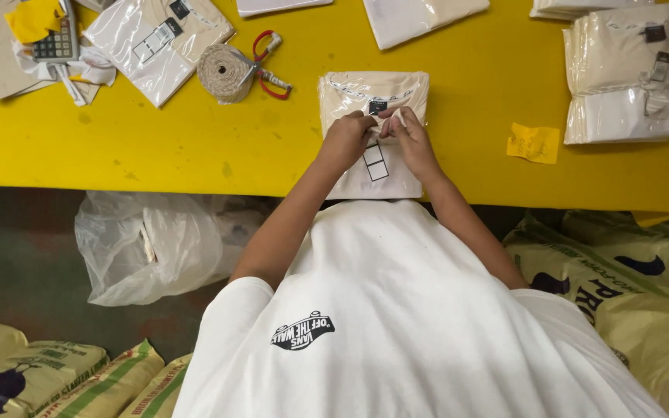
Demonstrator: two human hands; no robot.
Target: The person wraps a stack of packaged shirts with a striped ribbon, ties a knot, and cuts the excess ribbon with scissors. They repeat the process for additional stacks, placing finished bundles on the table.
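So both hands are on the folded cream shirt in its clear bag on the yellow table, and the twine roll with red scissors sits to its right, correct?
Not quite. In the head view the twine roll with the red scissors lies to the left of the bagged shirt, not its right. Left hand and right hand are both on it, on the yellow table.

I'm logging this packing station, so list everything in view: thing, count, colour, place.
table: one, yellow, across the top.
folded garment in clear bag: one, cream, centre, at the near table edge.
other bagged garments: several, cream or white, along the far edge; a stack at right.
twine spool: one, beige, left of centre.
scissors: one, red handles, beside the spool.
calculator: one, grey, far left.
paper note: one, yellow, right of centre.
plastic bag: one, clear, on the floor at left.
printed sacks: several, yellow, on the floor at both sides.
left hand, right hand: both on the centre garment.
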